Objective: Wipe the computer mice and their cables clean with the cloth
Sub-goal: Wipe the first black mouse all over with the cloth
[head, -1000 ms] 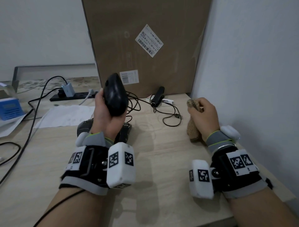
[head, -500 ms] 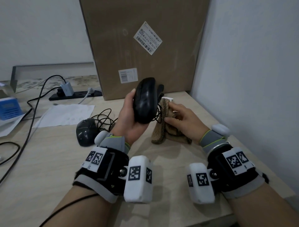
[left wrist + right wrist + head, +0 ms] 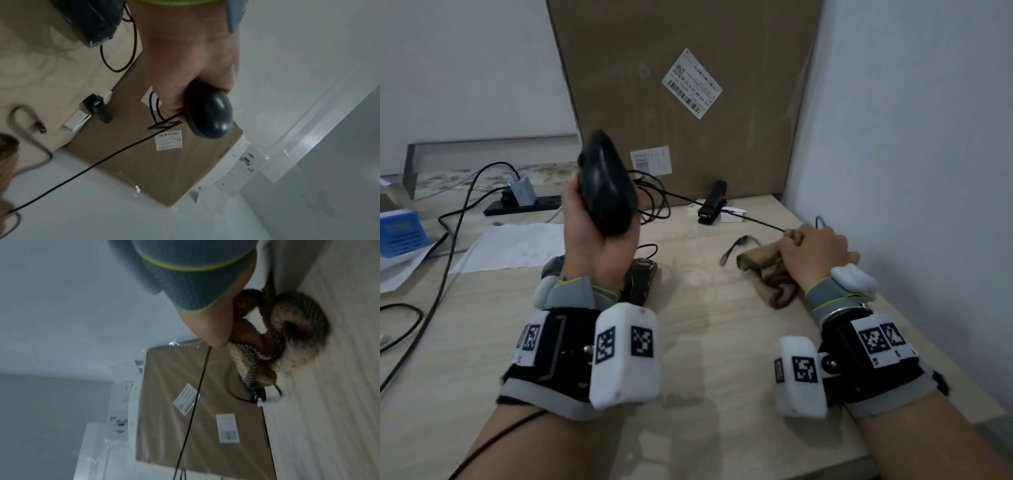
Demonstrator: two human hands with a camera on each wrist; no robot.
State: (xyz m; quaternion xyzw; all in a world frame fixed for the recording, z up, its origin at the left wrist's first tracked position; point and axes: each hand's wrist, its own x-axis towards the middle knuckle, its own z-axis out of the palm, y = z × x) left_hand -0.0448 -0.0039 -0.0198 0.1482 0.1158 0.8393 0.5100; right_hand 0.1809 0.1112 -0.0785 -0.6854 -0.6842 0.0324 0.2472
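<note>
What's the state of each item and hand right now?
Left hand: grips a black mouse, raised off the table.
Mouse cable: pulled taut from the mouse to the right hand.
Right hand: holds the cloth bunched around the cable.
Second mouse: lying on the table, mostly hidden behind the left wrist.

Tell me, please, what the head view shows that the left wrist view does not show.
Only the head view shows the right hand gripping the cloth around the cable, and a blue box.

Only the left wrist view shows white boxes behind the cardboard.

Both show the left hand holding the black mouse and the cardboard box.
</note>
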